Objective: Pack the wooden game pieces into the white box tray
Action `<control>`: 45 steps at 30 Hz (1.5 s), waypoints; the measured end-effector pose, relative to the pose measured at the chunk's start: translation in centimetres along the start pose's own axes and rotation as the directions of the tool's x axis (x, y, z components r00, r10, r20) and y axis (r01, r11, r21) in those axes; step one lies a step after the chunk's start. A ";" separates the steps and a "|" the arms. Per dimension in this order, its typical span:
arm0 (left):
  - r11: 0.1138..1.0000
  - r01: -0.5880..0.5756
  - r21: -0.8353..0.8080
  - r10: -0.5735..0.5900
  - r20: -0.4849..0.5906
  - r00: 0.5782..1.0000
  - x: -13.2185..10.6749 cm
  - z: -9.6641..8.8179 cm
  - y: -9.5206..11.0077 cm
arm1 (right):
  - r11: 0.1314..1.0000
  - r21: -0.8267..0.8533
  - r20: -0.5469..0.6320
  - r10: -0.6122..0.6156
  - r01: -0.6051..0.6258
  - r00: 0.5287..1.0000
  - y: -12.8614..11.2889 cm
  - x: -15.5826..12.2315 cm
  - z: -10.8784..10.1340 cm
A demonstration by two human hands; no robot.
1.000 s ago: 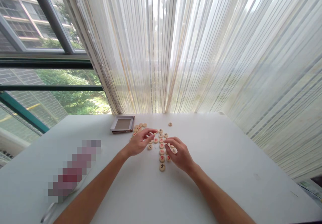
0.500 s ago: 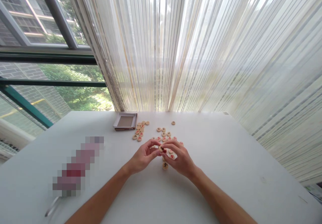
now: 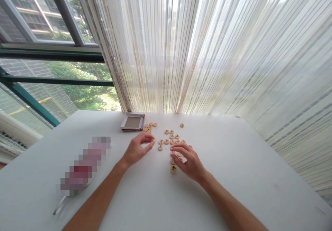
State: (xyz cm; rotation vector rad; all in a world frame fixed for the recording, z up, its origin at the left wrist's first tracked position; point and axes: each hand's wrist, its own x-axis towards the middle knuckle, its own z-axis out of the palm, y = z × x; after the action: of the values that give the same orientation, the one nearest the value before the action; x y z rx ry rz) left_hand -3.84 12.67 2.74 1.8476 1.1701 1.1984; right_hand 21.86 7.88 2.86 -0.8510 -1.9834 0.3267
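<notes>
Pinching a pale disc in the left hand, just left of two black-marked pieces.
Fingers parted, the right hand hovers over a column of pieces, its long axis running toward the curtain; the disc's facing is too small to tell.

Many tan discs bear red or black characters; the table is white, the curtain whitish and striped.
</notes>
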 end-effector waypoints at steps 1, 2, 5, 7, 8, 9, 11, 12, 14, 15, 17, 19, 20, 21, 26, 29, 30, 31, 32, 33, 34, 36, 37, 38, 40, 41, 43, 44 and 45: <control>0.992 -0.014 0.126 0.024 -0.085 0.996 0.4 -1.0 -0.7 | 1.000 -0.008 -0.005 0.000 0.000 1.000 0.1 0.0 0.0; 0.969 -0.014 0.248 0.053 -0.152 0.987 0.8 -1.9 -1.5 | 1.000 -0.015 -0.011 0.000 -0.001 1.000 0.1 0.0 -0.1; 0.848 0.047 0.527 0.084 -0.221 0.972 1.3 -3.9 -3.5 | 1.000 -0.023 -0.015 0.005 -0.005 1.000 0.3 -0.1 0.0; 0.806 0.072 0.587 0.071 -0.217 0.974 1.2 -4.4 -4.5 | 1.000 -0.020 -0.008 0.006 -0.006 1.000 0.3 -0.1 0.0; 0.793 0.079 0.604 0.063 -0.211 0.975 1.1 -4.5 -4.9 | 1.000 -0.016 -0.004 0.008 -0.008 1.000 0.3 -0.2 0.0; 0.775 0.085 0.626 0.057 -0.204 0.977 1.0 -4.5 -5.1 | 1.000 -0.013 0.001 0.012 -0.012 1.000 0.3 -0.2 0.0; 0.741 0.088 0.666 0.051 -0.186 0.981 0.9 -4.5 -5.3 | 1.000 -0.005 0.006 0.020 -0.020 1.000 0.4 -0.1 0.0; 0.727 0.084 0.681 0.052 -0.177 0.983 0.9 -4.5 -5.2 | 1.000 -0.002 0.006 0.022 -0.022 1.000 0.4 -0.1 -0.1; 0.704 0.072 0.706 0.061 -0.161 0.985 1.0 -4.4 -4.9 | 1.000 0.004 0.006 0.022 -0.022 1.000 0.4 -0.1 -0.1; 0.694 0.064 0.717 0.069 -0.155 0.986 1.2 -4.2 -4.7 | 1.000 0.006 0.006 0.023 -0.023 1.000 0.5 -0.1 -0.2; 0.677 0.041 0.735 0.089 -0.137 0.987 1.7 -3.5 -4.0 | 1.000 0.008 0.007 0.025 -0.025 1.000 0.6 -0.1 -0.1; 0.663 0.003 0.749 0.109 -0.101 0.989 2.3 -2.1 -3.3 | 1.000 0.010 0.007 0.027 -0.027 1.000 0.6 -0.1 -0.1; 0.656 -0.020 0.755 0.118 -0.076 0.990 2.6 -1.4 -3.0 | 1.000 0.012 0.006 0.028 -0.028 1.000 0.7 -0.2 -0.1; 0.647 -0.039 0.761 0.125 -0.055 0.991 2.9 -0.5 -2.7 | 0.999 0.015 0.002 0.029 -0.029 1.000 0.7 -0.2 -0.1; 0.608 -0.099 0.788 0.132 0.022 0.991 3.4 2.3 -1.9 | 0.998 0.021 -0.020 0.053 -0.052 0.998 0.9 0.0 -0.4; 0.594 -0.134 0.793 0.124 0.074 0.989 3.7 2.8 -1.7 | 0.997 0.012 -0.021 0.075 -0.075 0.997 1.0 0.0 -0.6; 0.591 -0.142 0.794 0.119 0.088 0.989 3.9 2.9 -1.6 | 0.997 0.012 -0.020 0.077 -0.077 0.997 1.0 0.0 -0.6; 0.589 -0.146 0.795 0.112 0.099 0.989 4.2 2.9 -1.6 | 0.997 0.013 -0.020 0.077 -0.077 0.997 1.1 0.0 -0.6; 0.588 -0.147 0.796 0.104 0.106 0.989 4.5 2.9 -1.6 | 0.997 0.015 -0.020 0.076 -0.076 0.997 1.1 0.0 -0.6; 0.587 -0.145 0.797 0.096 0.109 0.989 4.9 3.0 -1.7 | 0.997 0.017 -0.020 0.075 -0.075 0.997 1.1 0.0 -0.6; 0.588 -0.141 0.797 0.089 0.110 0.990 5.2 3.0 -1.7 | 0.997 0.020 -0.022 0.074 -0.074 0.997 1.1 0.0 -0.5; 0.595 -0.142 0.791 0.078 0.119 0.990 6.0 3.0 -1.9 | 0.997 0.031 -0.027 0.070 -0.069 0.997 1.2 0.0 -0.5; 0.602 -0.149 0.785 0.073 0.131 0.989 6.3 2.9 -2.0 | 0.997 0.039 -0.031 0.068 -0.067 0.997 1.2 0.0 -0.5; 0.611 -0.160 0.775 0.069 0.149 0.986 6.6 2.8 -2.1 | 0.997 0.049 -0.038 0.066 -0.064 0.997 1.2 0.0 -0.6; 0.632 -0.189 0.752 0.062 0.195 0.979 7.0 2.6 -2.4 | 0.996 0.066 -0.053 0.062 -0.059 0.997 1.3 0.1 -0.6; 0.642 -0.204 0.739 0.059 0.218 0.974 7.1 2.4 -2.4 | 0.996 0.071 -0.058 0.061 -0.057 0.996 1.3 0.1 -0.7; 0.660 -0.231 0.715 0.055 0.260 0.964 7.2 2.2 -2.5 | 0.996 0.074 -0.058 0.062 -0.058 0.996 1.3 0.1 -0.7; 0.667 -0.244 0.705 0.055 0.279 0.959 7.3 2.0 -2.5 | 0.995 0.073 -0.054 0.064 -0.060 0.996 1.4 0.1 -0.7; 0.672 -0.256 0.695 0.056 0.297 0.953 7.3 1.9 -2.4 | 0.995 0.071 -0.048 0.067 -0.064 0.997 1.4 0.1 -0.8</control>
State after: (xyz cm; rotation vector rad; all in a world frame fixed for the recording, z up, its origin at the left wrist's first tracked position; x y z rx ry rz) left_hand -1.51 20.24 2.57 2.6496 1.4892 0.5413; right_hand 23.06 8.87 2.60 -0.8730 -1.8892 0.4060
